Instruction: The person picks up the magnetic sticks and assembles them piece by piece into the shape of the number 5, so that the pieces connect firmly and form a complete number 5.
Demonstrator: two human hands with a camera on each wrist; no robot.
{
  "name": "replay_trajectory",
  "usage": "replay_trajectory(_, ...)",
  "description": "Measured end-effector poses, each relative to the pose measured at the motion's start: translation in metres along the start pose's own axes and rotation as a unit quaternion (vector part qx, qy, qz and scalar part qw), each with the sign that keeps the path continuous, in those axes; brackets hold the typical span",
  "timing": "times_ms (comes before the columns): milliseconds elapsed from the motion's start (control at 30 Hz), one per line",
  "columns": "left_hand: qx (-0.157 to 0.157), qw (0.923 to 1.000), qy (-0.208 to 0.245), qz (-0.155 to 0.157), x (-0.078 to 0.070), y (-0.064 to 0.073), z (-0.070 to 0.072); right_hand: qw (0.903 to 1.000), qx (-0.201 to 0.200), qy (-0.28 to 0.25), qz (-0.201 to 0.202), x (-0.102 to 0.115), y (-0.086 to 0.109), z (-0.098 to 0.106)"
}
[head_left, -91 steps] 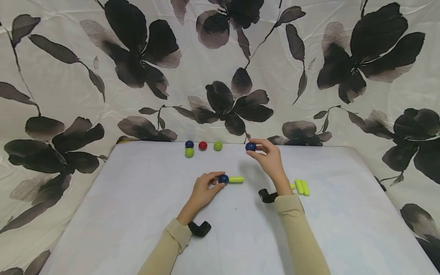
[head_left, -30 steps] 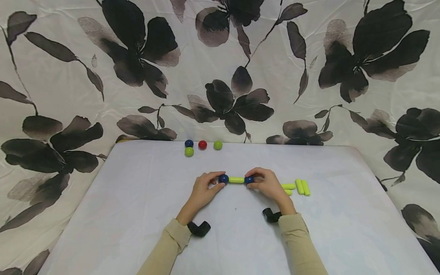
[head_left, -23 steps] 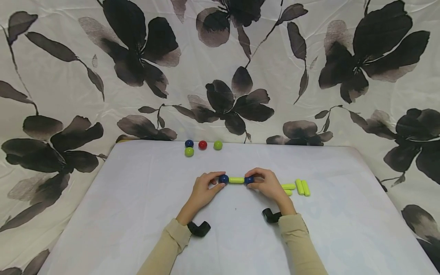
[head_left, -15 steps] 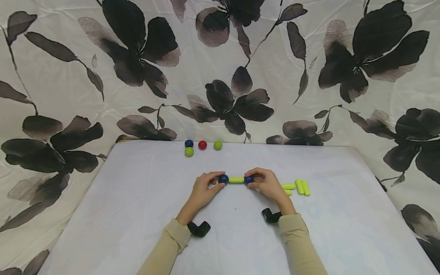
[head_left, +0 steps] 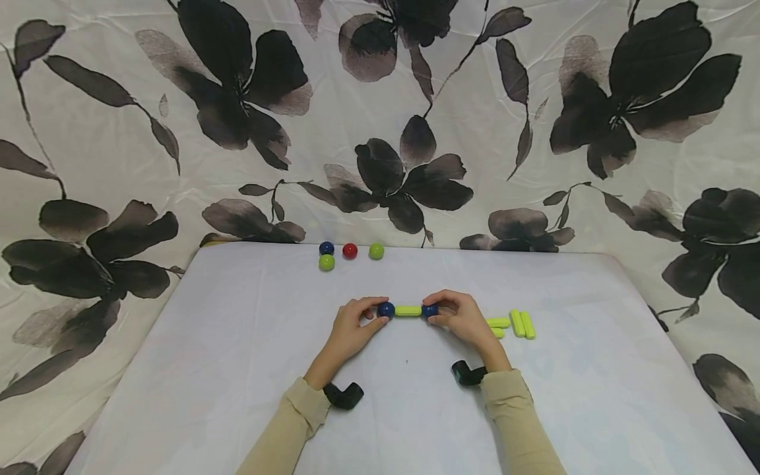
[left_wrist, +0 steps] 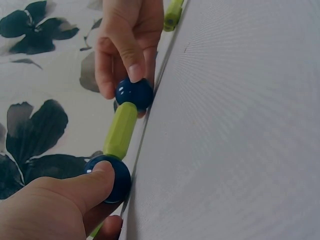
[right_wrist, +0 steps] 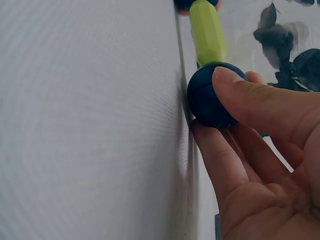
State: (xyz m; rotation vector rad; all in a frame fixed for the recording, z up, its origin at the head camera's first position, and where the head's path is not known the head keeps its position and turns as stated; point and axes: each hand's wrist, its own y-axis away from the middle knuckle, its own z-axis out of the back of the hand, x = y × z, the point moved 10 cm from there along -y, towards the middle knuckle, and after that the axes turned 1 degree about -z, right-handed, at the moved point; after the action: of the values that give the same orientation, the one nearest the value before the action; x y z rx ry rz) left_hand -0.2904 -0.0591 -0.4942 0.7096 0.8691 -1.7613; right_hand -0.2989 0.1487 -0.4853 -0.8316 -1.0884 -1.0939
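Observation:
At mid-table my left hand [head_left: 351,326] pinches a blue ball [head_left: 386,309] between thumb and fingers. A lime-green rod [head_left: 408,311] runs from that ball to a second blue ball [head_left: 429,310], which my right hand [head_left: 463,318] pinches. In the right wrist view, the rod [right_wrist: 209,35] meets the ball [right_wrist: 210,97] under the thumb. The left wrist view shows the rod [left_wrist: 120,131] in line between both balls, plus a sliver of green [left_wrist: 96,231] mostly hidden under the left hand.
Near the back edge sit a blue ball [head_left: 326,248], a red ball [head_left: 350,251] and two green balls [head_left: 377,251]. Several more green rods [head_left: 522,324] lie right of the right hand, some partly behind its wrist. A floral cloth [head_left: 415,165] hangs behind the white table [head_left: 237,356].
Since three seconds ago, my right hand has brought its blue ball from the back edge down to the rod's right end. The left hand keeps its place; over the last second both hold still.

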Motion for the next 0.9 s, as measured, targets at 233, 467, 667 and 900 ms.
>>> replay_trajectory(233, 0.001, 1.0, 0.003, -0.001, 0.0001, -0.0002, 0.0001, 0.9999, 0.002, -0.016, 0.0, -0.0013, -0.0002, 0.0)
replay_trajectory(467, 0.0, 1.0, 0.006, 0.001, 0.0004, 0.0004, 0.0001, 0.9997, -0.002, -0.023, -0.011, -0.0008, 0.0009, 0.0006)
replay_trajectory(667, -0.001, 0.9998, 0.016, 0.006, 0.0003, 0.0012, 0.0009, 0.9992, -0.001, -0.028, -0.029, -0.0023, 0.0027, 0.0)
replay_trajectory(900, -0.01, 0.9993, 0.024, 0.028, 0.0043, -0.0002, 0.002, 0.9989, 0.0, -0.03, -0.036, -0.005, 0.0025, -0.0001)
